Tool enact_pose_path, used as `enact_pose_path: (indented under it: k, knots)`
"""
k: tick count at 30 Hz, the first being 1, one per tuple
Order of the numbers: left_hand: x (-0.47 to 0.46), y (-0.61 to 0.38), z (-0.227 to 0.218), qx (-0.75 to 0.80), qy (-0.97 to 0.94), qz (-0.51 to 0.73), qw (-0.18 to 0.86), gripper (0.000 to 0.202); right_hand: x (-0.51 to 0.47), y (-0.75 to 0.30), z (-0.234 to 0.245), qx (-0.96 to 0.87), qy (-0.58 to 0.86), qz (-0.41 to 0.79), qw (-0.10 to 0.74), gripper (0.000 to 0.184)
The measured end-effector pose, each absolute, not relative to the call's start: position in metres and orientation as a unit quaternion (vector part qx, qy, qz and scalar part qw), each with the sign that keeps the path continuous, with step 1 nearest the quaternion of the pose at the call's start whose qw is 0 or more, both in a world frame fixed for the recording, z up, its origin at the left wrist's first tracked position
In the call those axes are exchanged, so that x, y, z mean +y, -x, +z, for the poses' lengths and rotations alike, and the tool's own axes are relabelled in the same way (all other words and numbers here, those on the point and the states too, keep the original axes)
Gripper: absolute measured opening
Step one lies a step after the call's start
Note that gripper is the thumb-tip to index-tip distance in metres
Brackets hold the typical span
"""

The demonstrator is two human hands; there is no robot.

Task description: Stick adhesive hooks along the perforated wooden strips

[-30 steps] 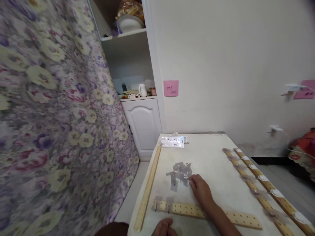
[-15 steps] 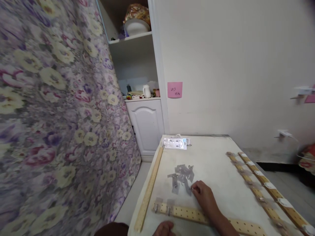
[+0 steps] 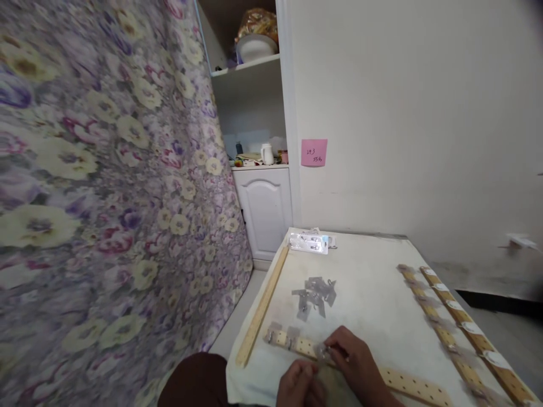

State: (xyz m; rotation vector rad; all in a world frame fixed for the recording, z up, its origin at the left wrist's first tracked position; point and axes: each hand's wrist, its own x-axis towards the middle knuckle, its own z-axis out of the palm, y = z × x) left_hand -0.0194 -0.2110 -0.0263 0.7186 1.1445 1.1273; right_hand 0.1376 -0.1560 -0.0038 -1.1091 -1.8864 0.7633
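My right hand (image 3: 356, 362) pinches a clear plastic hook (image 3: 323, 354) over the near perforated wooden strip (image 3: 305, 346). Close by on the left, at the strip's front edge, my left hand (image 3: 297, 384) is closed with fingers curled; whatever its fingertips hold, if anything, is hidden. Two clear pieces with metal hooks (image 3: 291, 339) sit at the left end of this strip. Beyond it lies a loose pile of similar grey-looking clear hooks (image 3: 316, 294). My right hand and forearm cover the middle of the strip.
A bare wooden strip (image 3: 263, 308) runs along the table's left edge. On the right lie a strip with clear hooks (image 3: 430, 311) and another with white pieces (image 3: 462, 316). Packaged hooks (image 3: 309, 243) rest at the table's far end. A flowered curtain (image 3: 127, 198) hangs at left.
My right hand has drawn back from the pile to the near strip, carrying a clear hook. My left hand has risen beside it. The view has shifted slightly left.
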Motion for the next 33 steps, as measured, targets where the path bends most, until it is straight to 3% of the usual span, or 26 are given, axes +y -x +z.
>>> enact_pose_path:
  k: [7, 15, 23, 27, 33]
  knots:
    - [-0.209, 0.011, -0.003, 0.479, -0.274, 0.519, 0.653, 0.041, -0.169, -0.131, 0.0, -0.794, 0.402, 0.248, 0.383, 0.02]
    - [-0.209, 0.011, -0.022, 0.492, -0.287, 0.519, 0.638, 0.047, -0.173, -0.129, 0.001, -0.793, 0.416, 0.249, 0.368, 0.018]
    - [-0.213, 0.022, -0.027, 0.521, -0.322, 0.507, 0.606, 0.043, -0.176, -0.136, 0.012, -0.797, 0.38, 0.29, 0.368, 0.03]
    - [-0.213, 0.021, -0.024, 0.526, -0.319, 0.508, 0.603, 0.045, -0.166, -0.142, 0.004, -0.749, 0.429, 0.319, 0.393, 0.019]
    - [-0.209, 0.016, -0.028, 0.508, -0.308, 0.515, 0.618, 0.049, -0.159, -0.139, -0.008, -0.675, 0.451, 0.452, 0.37, 0.013]
